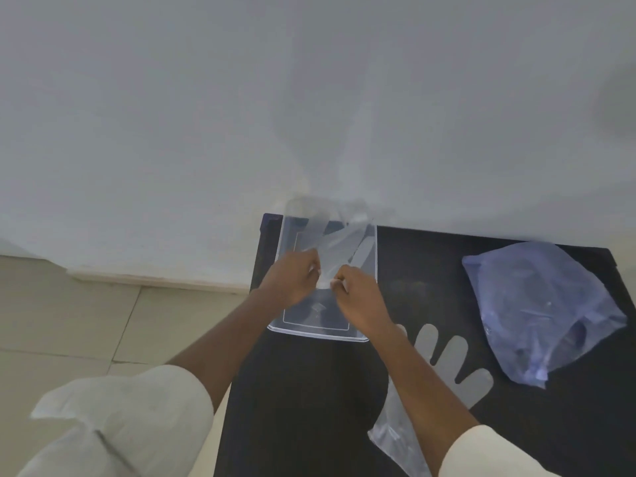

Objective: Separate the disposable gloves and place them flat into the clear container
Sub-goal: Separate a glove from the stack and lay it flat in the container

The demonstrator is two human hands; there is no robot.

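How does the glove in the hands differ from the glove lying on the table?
The held glove is pinched at its cuff by the left hand and right hand over the clear container; the table glove is untouched.
The held glove hangs creased, fingers pointing away; the table glove lies flat on the black table, fingers spread.
The right forearm partly covers the table glove; the held glove is mostly visible.
Both are thin, translucent plastic.

Single head-worn wide-angle view, looking forward and steeply down. Close above the black table (430,256); wall (241,98) fills the upper half.
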